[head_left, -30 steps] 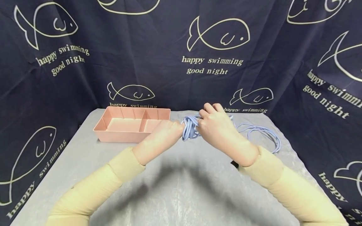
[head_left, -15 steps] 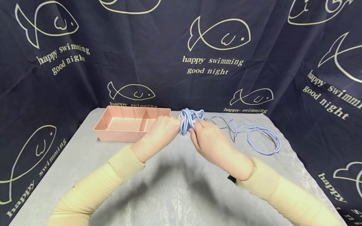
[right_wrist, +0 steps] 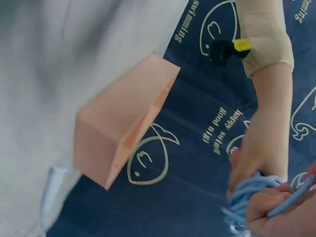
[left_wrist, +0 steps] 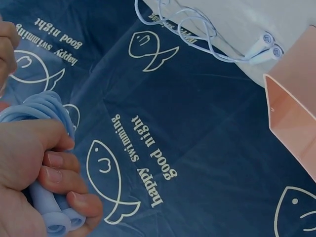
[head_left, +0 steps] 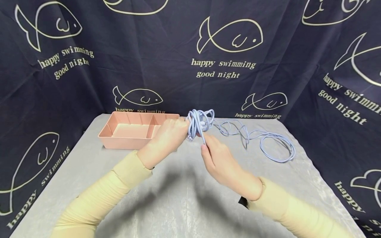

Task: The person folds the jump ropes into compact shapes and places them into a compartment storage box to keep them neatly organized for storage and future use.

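My left hand grips the pale blue handles of a jump rope, its fingers curled round them in the left wrist view. The light blue cord is wound in a thick bundle just beyond that hand's thumb side, held above the table. With thumb and fingers my right hand pinches a strand that runs taut down from the bundle, close to its lower right. Part of the bundle is hidden behind my hands in the right wrist view.
A pink divided box stands left of my hands on the grey cloth-covered table. Another blue jump rope lies loosely coiled at the right; its two handles show in the left wrist view. A dark fish-print curtain hangs behind.
My right hand has come from above and beyond the bundle down toward me, drawing the strand with it. The bundle has risen slightly in my left hand.
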Demonstrator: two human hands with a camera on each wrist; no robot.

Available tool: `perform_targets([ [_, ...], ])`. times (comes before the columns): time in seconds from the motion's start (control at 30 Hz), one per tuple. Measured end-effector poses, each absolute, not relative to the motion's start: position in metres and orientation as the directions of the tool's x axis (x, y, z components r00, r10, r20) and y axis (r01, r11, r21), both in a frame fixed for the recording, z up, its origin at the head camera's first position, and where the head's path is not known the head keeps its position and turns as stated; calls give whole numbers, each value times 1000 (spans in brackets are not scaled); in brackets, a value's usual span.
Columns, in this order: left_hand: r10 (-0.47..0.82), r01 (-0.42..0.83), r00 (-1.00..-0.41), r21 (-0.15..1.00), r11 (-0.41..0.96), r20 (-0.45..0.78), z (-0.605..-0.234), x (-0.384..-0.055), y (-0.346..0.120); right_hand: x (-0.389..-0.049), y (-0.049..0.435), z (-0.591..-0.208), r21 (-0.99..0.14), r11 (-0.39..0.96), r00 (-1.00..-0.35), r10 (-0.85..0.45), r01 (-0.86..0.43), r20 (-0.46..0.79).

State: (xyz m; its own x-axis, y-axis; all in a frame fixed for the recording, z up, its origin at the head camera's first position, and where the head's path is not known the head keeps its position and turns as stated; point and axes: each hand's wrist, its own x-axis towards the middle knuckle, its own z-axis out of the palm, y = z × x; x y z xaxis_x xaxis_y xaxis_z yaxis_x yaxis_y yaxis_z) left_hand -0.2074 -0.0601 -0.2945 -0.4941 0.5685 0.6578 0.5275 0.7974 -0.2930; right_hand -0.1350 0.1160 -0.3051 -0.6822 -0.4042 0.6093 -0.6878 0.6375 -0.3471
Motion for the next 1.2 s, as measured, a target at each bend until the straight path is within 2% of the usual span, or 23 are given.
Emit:
perform_targets([
  [0.13,559,523,-517,-277,806,648,-293,-209,-62,-135,118,-312,-467,493,-665,-382,-734,641],
  [0.3,510,538,-563,-179,823,650,-290,-211,-67,-136,118,-320,-671,311,-736,-377,-673,562],
  [0.4,495,562,-589,-117,819,639,-288,-211,-69,-137,119,-327,-727,245,-749,-402,-642,526],
  [0.63,512,665,-597,23,747,617,-281,-207,-72,-141,121,-348,-629,257,-675,-373,-734,636],
  [0.77,529,682,-587,22,731,614,-280,-203,-72,-148,124,-351,-573,270,-633,-358,-774,686],
  [0.93,567,723,-552,13,690,611,-282,-197,-72,-168,132,-357,-452,298,-537,-350,-840,768],
  [1.2,628,799,-483,12,602,610,-289,-191,-71,-190,149,-346,-221,462,-379,-283,-859,881],
])
